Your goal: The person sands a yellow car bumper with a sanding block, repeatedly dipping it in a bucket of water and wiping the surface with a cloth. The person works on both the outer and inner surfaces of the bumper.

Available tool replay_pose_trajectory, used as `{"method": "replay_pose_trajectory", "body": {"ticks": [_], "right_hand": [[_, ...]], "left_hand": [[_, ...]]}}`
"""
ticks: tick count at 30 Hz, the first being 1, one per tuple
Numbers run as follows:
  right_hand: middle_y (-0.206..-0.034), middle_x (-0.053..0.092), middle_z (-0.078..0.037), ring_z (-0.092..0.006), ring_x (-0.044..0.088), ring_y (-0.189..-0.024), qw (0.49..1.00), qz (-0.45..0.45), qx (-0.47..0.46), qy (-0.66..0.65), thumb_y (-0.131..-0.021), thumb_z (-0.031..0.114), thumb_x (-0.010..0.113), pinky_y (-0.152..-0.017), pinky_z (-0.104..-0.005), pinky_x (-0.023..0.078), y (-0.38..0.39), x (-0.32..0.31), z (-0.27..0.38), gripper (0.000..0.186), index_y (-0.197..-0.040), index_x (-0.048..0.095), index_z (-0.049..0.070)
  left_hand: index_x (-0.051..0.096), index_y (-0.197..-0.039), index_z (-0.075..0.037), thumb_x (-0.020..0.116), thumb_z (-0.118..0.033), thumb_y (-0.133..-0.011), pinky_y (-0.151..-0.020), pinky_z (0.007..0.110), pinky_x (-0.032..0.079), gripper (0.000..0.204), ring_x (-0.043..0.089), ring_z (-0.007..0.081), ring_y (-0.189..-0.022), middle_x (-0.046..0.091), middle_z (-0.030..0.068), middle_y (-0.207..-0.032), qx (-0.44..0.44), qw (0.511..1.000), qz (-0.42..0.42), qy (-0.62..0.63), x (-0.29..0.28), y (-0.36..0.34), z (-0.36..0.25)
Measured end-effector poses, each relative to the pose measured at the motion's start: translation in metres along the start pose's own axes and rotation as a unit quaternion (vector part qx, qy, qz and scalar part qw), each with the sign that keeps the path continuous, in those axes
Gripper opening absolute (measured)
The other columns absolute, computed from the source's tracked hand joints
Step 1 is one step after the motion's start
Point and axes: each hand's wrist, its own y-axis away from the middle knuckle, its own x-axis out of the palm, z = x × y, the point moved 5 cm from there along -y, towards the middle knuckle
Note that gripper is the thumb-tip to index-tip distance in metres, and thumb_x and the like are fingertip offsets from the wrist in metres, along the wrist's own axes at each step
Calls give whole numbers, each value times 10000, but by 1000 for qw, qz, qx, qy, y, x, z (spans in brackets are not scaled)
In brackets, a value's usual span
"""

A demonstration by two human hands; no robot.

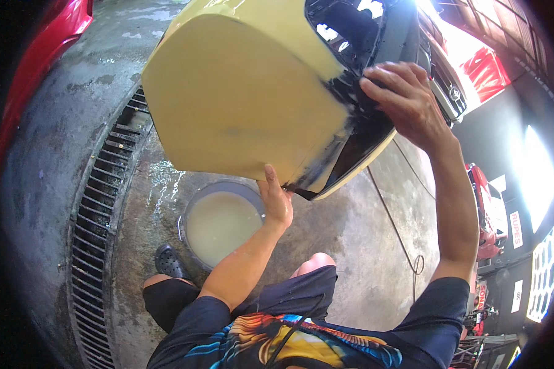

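A large yellow car body panel [240, 98], with dull smudged patches, is tilted up in front of me. Its right side is glossy black trim [363, 138], with an opening near the top. My left hand [277, 200] grips the lower edge, thumb up on the yellow face and fingers out of sight below. At the black part on the right, my right hand [406, 101] has its fingers bent and close together. Its thumb and palm side are hidden, so whatever it holds there cannot be made out.
Below the panel, a round grey tub [191, 237] of cloudy water stands on the wet concrete. A metal drain grate [95, 227] runs along the left. A cable [391, 215] lies on the floor at right. Red bodywork [40, 67] shows far left; a dark car [449, 89] stands behind.
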Motion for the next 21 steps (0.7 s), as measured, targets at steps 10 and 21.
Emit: {"method": "replay_pose_trajectory", "body": {"ticks": [10,21], "right_hand": [[-1313,726,-8,-272,662,-1288,998,-60,-12,-18,-850,106,813,-1130,-469,439,-14,11,-4,503,-1326,707,227],[-1379,703,-24,-271,635,-1300,997,-71,26,-3,-788,84,860,-1127,-467,419,-17,22,2,609,-1371,715,187]], "left_hand": [[161,-1688,-207,620,-723,-1003,-1196,568,413,973,344,286,-1568,281,87,-1722,18,1000,4,-2,2,3,-4],[188,-1679,-176,602,-716,-1017,-1212,572,405,949,347,297,-1567,304,89,-1708,31,999,27,-1,0,3,-9]]}}
